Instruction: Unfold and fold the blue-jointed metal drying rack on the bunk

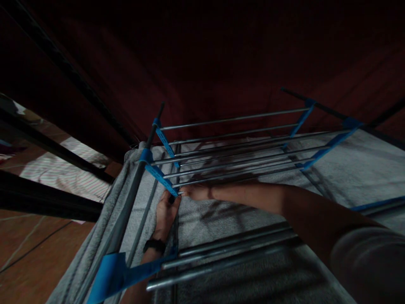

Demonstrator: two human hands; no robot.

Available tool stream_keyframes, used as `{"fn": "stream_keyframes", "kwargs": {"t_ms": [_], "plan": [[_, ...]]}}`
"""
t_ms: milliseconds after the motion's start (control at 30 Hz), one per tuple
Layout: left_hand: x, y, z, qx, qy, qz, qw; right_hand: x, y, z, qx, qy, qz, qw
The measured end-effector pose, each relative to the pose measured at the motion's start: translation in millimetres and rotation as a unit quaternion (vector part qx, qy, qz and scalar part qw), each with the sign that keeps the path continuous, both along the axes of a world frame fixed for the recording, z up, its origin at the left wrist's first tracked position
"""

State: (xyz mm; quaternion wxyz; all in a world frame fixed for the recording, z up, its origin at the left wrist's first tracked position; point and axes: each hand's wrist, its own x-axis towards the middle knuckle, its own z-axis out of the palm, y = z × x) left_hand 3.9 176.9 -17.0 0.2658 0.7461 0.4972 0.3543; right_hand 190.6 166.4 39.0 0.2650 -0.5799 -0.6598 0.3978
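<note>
A rack of metal rods point(234, 119) and blue plastic brackets stands in front of me. My left hand point(166, 211), with a dark band at the wrist, is closed around the lower end of the near-left blue bracket point(161, 179). Reaching in from the right, my right hand point(196, 192) is closed on a metal rod point(180, 193) whose tip meets that bracket end. Its grip is dim and partly hidden, and I cannot tell whether the rod is fully seated. The bracket slopes down from a grey post point(131, 202).
A lower tier of rods point(221, 261) with a blue bracket point(109, 274) lies closest to me. Grey fleecy cloth point(202, 223) covers the surface beneath. A dark red curtain point(215, 63) hangs behind, dark bars point(47, 198) cross the left, and striped cloth point(72, 169) lies beyond.
</note>
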Motion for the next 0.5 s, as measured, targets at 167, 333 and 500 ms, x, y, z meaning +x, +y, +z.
{"fn": "stream_keyframes", "kwargs": {"t_ms": [167, 333, 500], "plan": [[0, -1, 1.0, 0.007, 0.007, 0.001, 1.0, 4, -1, -4, 0.075, -0.055, 0.084, 0.992], [1, -1, 2.0, -0.001, -0.001, -0.011, 1.0, 0, 5, -8, 0.051, -0.063, 0.092, 0.992], [2, -2, 4.8, 0.002, 0.002, -0.004, 1.0, -1, 5, -14, 0.082, -0.103, 0.096, 0.987]]}}
